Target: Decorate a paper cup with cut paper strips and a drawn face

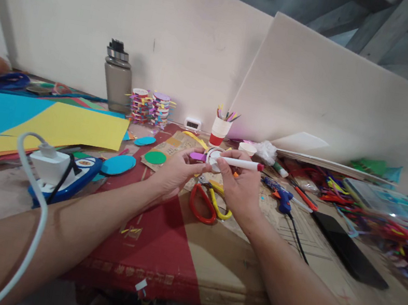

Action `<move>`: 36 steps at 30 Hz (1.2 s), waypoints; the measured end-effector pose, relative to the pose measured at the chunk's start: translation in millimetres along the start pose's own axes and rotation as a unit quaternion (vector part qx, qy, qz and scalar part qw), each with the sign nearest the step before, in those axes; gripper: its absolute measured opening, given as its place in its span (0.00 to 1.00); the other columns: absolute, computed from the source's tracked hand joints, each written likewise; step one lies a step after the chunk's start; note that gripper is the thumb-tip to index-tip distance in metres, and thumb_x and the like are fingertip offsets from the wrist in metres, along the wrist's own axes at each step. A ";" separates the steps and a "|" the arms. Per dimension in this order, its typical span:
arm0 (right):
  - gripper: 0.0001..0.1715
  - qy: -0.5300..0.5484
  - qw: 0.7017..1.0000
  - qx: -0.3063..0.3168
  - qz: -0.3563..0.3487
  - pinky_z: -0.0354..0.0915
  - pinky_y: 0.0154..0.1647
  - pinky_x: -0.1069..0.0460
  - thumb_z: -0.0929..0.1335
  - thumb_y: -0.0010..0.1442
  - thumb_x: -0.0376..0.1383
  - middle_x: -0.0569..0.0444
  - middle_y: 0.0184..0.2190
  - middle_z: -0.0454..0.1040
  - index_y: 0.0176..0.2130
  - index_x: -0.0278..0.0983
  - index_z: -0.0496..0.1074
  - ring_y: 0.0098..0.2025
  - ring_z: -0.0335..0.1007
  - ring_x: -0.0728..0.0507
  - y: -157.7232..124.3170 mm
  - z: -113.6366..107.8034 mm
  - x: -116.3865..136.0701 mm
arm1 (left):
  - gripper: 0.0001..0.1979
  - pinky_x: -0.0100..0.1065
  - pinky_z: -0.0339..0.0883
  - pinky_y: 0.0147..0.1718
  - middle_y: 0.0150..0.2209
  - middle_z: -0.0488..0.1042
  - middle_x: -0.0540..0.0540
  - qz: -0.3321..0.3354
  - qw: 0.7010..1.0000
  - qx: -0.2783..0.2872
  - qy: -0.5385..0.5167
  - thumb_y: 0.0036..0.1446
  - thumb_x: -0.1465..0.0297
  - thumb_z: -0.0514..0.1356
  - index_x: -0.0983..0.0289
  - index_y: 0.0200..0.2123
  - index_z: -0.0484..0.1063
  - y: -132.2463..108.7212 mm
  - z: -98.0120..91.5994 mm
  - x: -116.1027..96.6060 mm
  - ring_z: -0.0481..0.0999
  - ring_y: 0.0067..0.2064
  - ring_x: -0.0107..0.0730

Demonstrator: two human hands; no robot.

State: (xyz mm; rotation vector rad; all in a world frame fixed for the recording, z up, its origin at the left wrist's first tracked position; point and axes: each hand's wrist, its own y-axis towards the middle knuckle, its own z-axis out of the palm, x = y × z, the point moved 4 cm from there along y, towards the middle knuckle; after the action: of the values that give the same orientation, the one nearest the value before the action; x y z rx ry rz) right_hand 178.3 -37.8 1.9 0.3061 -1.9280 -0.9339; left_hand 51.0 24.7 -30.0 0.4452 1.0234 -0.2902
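Observation:
My left hand (177, 171) pinches a small white round paper piece (212, 156) with a purple paper strip (197, 156) sticking out to its left. Fingers of my right hand (239, 187) are closed round a white marker with a red cap (241, 164), held level with its tip against the white piece. Both hands hover over the cardboard-covered table (178, 253). Red-handled scissors (200, 207) and yellow-handled scissors (220, 205) lie just under my hands.
Yellow and blue paper sheets (35, 123) lie at left beside a white charger on a blue power strip (54, 171). A grey bottle (116, 79), stacked paper crafts (151, 108) and a pencil cup (220, 126) stand behind. A blue glue gun (279, 194), black phone (348, 249) and coloured strips (392, 222) lie right.

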 end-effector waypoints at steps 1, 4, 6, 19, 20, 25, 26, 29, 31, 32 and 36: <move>0.10 0.000 1.000 0.000 0.000 0.66 0.33 0.51 0.67 0.62 0.44 0.52 0.34 0.75 0.38 0.39 0.70 0.33 0.69 0.46 -0.1 0.0 -0.1 | 0.23 0.32 0.65 0.41 0.35 0.77 0.52 0.002 1.000 0.001 0.000 0.36 0.74 0.74 0.66 0.39 0.75 0.0 0.2 -0.1 0.74 0.38 0.28; 0.11 -0.007 1.000 -0.002 0.000 0.66 0.33 0.51 0.68 0.61 0.44 0.52 0.34 0.76 0.37 0.39 0.70 0.33 0.69 0.46 0.0 -0.3 0.3 | 0.20 0.33 0.65 0.42 0.36 0.77 0.53 0.008 1.000 0.002 0.001 0.37 0.74 0.73 0.66 0.37 0.77 -0.4 1.1 -0.4 0.74 0.39 0.30; 0.11 -0.011 1.000 -0.005 0.002 0.66 0.33 0.50 0.68 0.61 0.44 0.52 0.34 0.76 0.37 0.39 0.70 0.33 0.70 0.45 0.1 -0.5 0.8 | 0.19 0.33 0.65 0.42 0.36 0.78 0.53 0.008 1.000 0.003 0.003 0.37 0.73 0.73 0.66 0.37 0.77 -0.7 1.4 -0.4 0.74 0.39 0.30; 0.10 0.025 0.999 0.000 0.022 0.65 0.29 0.51 0.68 0.61 0.43 0.54 0.32 0.76 0.37 0.39 0.70 0.29 0.70 0.47 -0.8 1.5 -2.8 | 0.16 0.33 0.64 0.40 0.30 0.76 0.50 0.015 1.000 -0.004 0.026 0.38 0.71 0.73 0.65 0.33 0.76 -0.8 1.3 -2.7 0.72 0.35 0.29; 0.10 0.025 0.999 -0.001 0.023 0.65 0.29 0.51 0.68 0.61 0.43 0.54 0.32 0.76 0.38 0.39 0.70 0.29 0.70 0.47 -0.7 1.5 -2.2 | 0.17 0.33 0.64 0.40 0.31 0.76 0.51 0.017 0.999 -0.003 0.027 0.38 0.71 0.73 0.65 0.34 0.76 -0.4 1.1 -2.6 0.73 0.36 0.29; 0.09 -0.009 1.000 -0.009 0.008 0.65 0.33 0.50 0.69 0.61 0.42 0.54 0.33 0.76 0.38 0.40 0.72 0.32 0.69 0.46 -0.1 -0.5 0.5 | 0.23 0.31 0.63 0.38 0.34 0.76 0.50 0.019 0.999 -0.017 0.019 0.35 0.73 0.74 0.65 0.38 0.73 1.4 -1.2 -3.2 0.73 0.36 0.27; 0.09 -0.021 1.000 -0.013 0.000 0.66 0.35 0.49 0.69 0.61 0.43 0.53 0.34 0.77 0.38 0.40 0.72 0.33 0.70 0.45 0.0 -1.3 0.8 | 0.24 0.30 0.63 0.37 0.34 0.76 0.50 0.018 0.999 -0.022 0.014 0.35 0.73 0.74 0.65 0.38 0.72 1.5 -1.6 -3.5 0.73 0.35 0.26; 0.09 -0.058 0.997 -0.032 -0.028 0.66 0.44 0.44 0.69 0.60 0.44 0.52 0.37 0.77 0.37 0.41 0.73 0.40 0.71 0.42 -0.1 -4.1 2.3 | 0.23 0.30 0.64 0.38 0.34 0.76 0.51 0.013 0.999 -0.032 0.005 0.35 0.74 0.74 0.65 0.37 0.71 1.1 -1.7 -4.3 0.74 0.35 0.26; 0.09 -0.078 0.996 -0.038 -0.037 0.65 0.47 0.42 0.70 0.60 0.44 0.51 0.38 0.77 0.37 0.41 0.74 0.43 0.70 0.39 -0.2 -5.2 3.3 | 0.23 0.30 0.64 0.38 0.34 0.77 0.51 0.013 0.999 -0.034 0.006 0.34 0.74 0.74 0.66 0.36 0.71 0.6 -1.2 -4.7 0.74 0.35 0.27; 0.09 -0.087 0.995 -0.039 -0.038 0.64 0.48 0.41 0.70 0.60 0.44 0.51 0.38 0.77 0.36 0.42 0.74 0.44 0.70 0.39 -0.3 -5.5 3.9 | 0.23 0.30 0.64 0.37 0.34 0.77 0.51 0.013 0.999 -0.034 0.008 0.34 0.74 0.74 0.66 0.36 0.72 0.3 -1.0 -4.7 0.74 0.35 0.27; 0.09 -0.107 0.992 -0.043 -0.043 0.63 0.49 0.40 0.70 0.60 0.44 0.51 0.37 0.77 0.35 0.41 0.74 0.45 0.69 0.38 -0.2 -6.1 5.6 | 0.20 0.30 0.62 0.33 0.31 0.77 0.52 0.005 0.999 -0.025 0.019 0.35 0.71 0.75 0.66 0.33 0.74 -0.6 -0.3 -3.9 0.72 0.32 0.27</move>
State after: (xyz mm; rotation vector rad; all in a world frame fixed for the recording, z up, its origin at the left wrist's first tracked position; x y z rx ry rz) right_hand 180.4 -44.1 7.0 0.2479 -2.0739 -1.1431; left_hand 48.6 24.5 -26.9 0.4109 1.0637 -0.2474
